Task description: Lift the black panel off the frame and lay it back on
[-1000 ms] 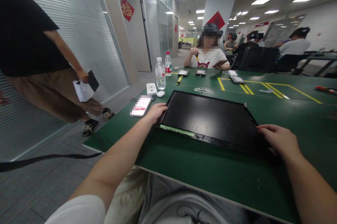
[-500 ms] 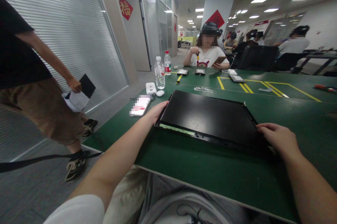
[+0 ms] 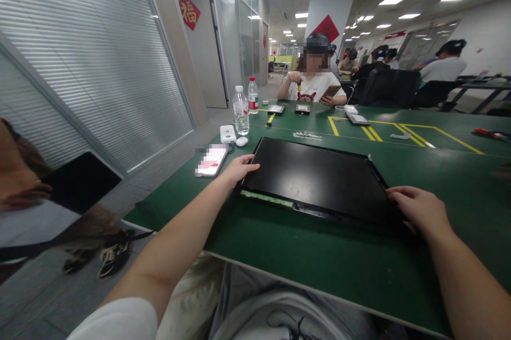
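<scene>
A large flat black display panel point(image 3: 319, 177) lies on the green table point(image 3: 303, 260) in front of me, a pale green circuit strip showing along its near edge. My left hand point(image 3: 238, 168) rests on the panel's near left corner, fingers stretched flat over its edge. On the near right corner lies my right hand point(image 3: 419, 209), fingers extended onto the black surface. Neither hand lifts the panel; both press or steady it.
A phone point(image 3: 211, 160) lies left of the panel, with a white charger point(image 3: 228, 133), an earbud case point(image 3: 241, 141) and two water bottles point(image 3: 241, 111) behind. A seated person point(image 3: 313, 82) works across the table among small devices. Someone walking passes close at left point(image 3: 48, 212).
The panel has shifted slightly and my left fingers reach a little further over its corner. The person walking at left has moved much closer to me, now at the frame's left edge.
</scene>
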Available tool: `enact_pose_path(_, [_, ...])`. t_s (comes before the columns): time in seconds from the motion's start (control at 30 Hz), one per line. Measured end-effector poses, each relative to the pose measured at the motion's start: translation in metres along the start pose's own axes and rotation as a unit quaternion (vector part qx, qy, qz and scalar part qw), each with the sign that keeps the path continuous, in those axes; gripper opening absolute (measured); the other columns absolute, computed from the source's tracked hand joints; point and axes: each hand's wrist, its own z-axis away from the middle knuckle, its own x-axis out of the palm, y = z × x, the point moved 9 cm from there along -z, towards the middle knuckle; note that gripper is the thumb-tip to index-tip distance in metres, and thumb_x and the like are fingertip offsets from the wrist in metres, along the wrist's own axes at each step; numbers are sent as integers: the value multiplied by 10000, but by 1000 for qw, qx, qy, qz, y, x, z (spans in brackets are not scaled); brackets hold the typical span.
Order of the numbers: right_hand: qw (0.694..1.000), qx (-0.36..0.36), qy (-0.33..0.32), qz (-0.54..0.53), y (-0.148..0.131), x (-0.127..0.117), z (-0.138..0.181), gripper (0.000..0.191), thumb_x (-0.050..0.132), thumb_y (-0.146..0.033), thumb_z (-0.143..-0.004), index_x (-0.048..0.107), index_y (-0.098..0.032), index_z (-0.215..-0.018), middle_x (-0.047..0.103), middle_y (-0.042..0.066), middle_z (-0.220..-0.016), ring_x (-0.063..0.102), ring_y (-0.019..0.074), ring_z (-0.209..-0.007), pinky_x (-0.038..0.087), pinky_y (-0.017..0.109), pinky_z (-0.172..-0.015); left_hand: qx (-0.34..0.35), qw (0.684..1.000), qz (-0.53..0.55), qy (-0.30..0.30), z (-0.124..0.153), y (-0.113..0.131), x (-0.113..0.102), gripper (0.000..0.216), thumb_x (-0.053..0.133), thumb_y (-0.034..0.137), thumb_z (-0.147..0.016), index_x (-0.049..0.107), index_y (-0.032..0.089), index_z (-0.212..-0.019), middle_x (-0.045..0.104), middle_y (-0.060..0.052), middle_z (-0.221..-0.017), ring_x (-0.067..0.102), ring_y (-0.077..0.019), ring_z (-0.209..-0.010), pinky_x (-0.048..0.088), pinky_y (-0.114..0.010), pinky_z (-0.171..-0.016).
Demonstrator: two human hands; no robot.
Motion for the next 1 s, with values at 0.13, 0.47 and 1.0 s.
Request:
enact_pose_path(0.13, [1000, 0, 3, -4, -2, -2, 2, 262, 608, -433, -698, 834, -307, -741, 812, 63, -840, 732, 319, -882, 525, 415, -787, 10, 1000, 21, -11, 0, 1, 2, 568, 942, 92, -736, 818, 167, -1286, 875, -85, -1032, 843, -270, -951, 679, -376, -905])
enact_pose_path(0.47, [1000, -10, 15, -5, 1, 1, -1, 246, 617, -427, -720, 830, -307, -749, 803, 69, -839, 737, 319, -881, 541, 417, -799, 15, 999, 33, -24, 0, 1, 3, 556, 977, 90, -661, 842, 160, -1196, 882, -96, -1046, 843, -304, -1007, 667, -430, -967])
enact_pose_path(1.0, [1000, 5, 5, -19, 3, 0, -2, 210, 650, -414, -696, 822, -308, -756, 773, 59, -788, 707, 314, -824, 520, 424, -763, 101, 986, 121, -46, 9, 23, 8, 563, 1021, 167, -614, 854, 161, -1152, 869, -129, -1225, 738, -389, -1347, 559, -533, -1206])
